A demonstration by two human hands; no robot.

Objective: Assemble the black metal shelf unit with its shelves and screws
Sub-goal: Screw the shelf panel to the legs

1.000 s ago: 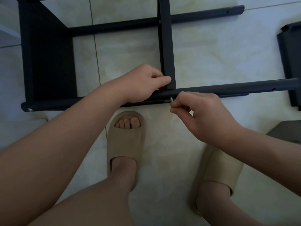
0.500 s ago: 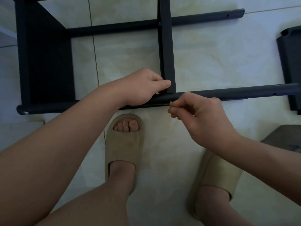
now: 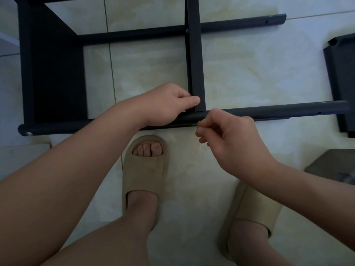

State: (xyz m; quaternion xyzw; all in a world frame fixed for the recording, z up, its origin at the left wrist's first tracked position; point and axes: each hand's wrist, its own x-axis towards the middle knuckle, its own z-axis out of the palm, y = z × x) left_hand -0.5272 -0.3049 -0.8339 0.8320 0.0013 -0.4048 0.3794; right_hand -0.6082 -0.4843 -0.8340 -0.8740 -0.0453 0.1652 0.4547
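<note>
The black metal shelf unit lies on its side on the tiled floor. Its near pole point(image 3: 269, 112) and far pole point(image 3: 240, 23) run left to right. A wide shelf point(image 3: 55, 73) joins them at the left and a middle shelf point(image 3: 195, 64) stands on edge between them. My left hand point(image 3: 165, 106) grips the near end of the middle shelf where it meets the near pole. My right hand point(image 3: 230, 143) pinches something small, seemingly a screw, against the pole's near side just below that joint. The fingertips hide nearly all of it.
A loose black shelf point(image 3: 342, 73) lies at the right edge, over the near pole's end. A grey object point(image 3: 334, 166) sits at lower right. My feet in beige slippers point(image 3: 144, 169) stand close to the frame. A screw head point(image 3: 29, 133) shows at the pole's left end.
The pale screw tip seen between my right fingertips a second ago is now hidden, and that hand has shifted slightly at the pole. My left hand keeps its grip on the shelf.
</note>
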